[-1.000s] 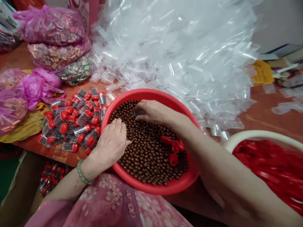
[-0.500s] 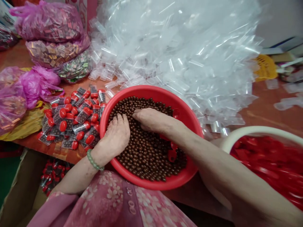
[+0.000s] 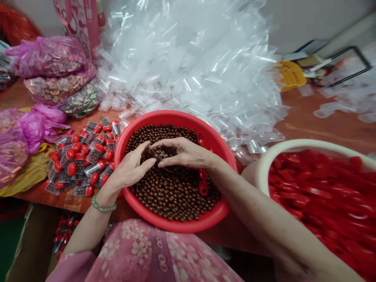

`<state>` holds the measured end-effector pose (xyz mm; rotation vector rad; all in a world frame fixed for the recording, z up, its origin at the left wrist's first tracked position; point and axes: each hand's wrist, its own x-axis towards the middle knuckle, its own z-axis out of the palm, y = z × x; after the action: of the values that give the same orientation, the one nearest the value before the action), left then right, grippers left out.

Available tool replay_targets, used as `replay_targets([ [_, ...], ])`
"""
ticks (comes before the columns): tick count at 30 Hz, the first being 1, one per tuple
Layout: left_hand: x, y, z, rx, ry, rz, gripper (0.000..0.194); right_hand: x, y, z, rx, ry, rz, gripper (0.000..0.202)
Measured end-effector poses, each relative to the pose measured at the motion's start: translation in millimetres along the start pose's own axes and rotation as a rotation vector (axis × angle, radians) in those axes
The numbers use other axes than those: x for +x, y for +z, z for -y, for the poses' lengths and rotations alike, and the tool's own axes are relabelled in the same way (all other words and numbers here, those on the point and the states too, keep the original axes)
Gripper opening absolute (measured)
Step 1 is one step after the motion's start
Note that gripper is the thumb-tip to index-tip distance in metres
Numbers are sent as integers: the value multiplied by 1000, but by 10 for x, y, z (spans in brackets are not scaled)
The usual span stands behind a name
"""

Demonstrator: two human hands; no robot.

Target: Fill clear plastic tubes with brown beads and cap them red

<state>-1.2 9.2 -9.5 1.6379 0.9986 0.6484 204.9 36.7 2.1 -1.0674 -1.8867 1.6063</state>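
Note:
Over a red basin (image 3: 173, 226) of small brown balls (image 3: 173, 192), my two hands come close together. My right hand (image 3: 183, 152) curls its thumb and fingers around a small clear plastic container (image 3: 159, 154), which has brown balls in or behind it. My left hand (image 3: 132, 166) wears a green bead bracelet; its thumb and fingers are apart at the container's left side, and whether they touch it I cannot tell. Several red caps (image 3: 203, 187) lie on the balls along the basin's right side.
Left of the basin lie filled, red-capped containers (image 3: 95, 152). Behind it rises a large heap of clear containers (image 3: 188, 66). A white tub (image 3: 263, 176) of red caps (image 3: 317, 203) stands right. Pink bags (image 3: 55, 58) and a yellow basket (image 3: 292, 74) sit farther off.
My left hand has lifted off the balls and turned towards my right hand. My right hand has risen with the clear container now showing in it. The view has shifted.

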Motion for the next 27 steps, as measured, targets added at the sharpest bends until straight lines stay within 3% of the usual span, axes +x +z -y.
replay_targets([
  [3, 9, -26, -56, -378, -19, 153, 57, -51, 10, 75, 109, -2, 0, 46],
  [6, -7, -15, -92, -499, -78, 201, 51, -106, 46, 165, 151, 20, 42, 46],
  [9, -42, 17, -98, -433, -96, 167, 44, -152, 98, 234, 162, 28, 35, 43],
  [12, -76, 50, -98, -360, -46, 107, 36, -178, 145, 253, 148, -33, -65, 45],
  [17, -102, 70, -103, -515, -93, 133, 42, -199, 180, 253, 136, -76, -142, 41],
  [20, -101, 56, -94, -578, -118, 79, 46, -209, 188, 264, 134, -59, -178, 32],
  [24, -91, 30, -92, -614, -79, -20, 37, -208, 190, 269, 108, -80, -250, 38],
  [27, -84, 18, -105, -647, -80, 24, 33, -184, 187, 281, 57, -134, -247, 41],
])
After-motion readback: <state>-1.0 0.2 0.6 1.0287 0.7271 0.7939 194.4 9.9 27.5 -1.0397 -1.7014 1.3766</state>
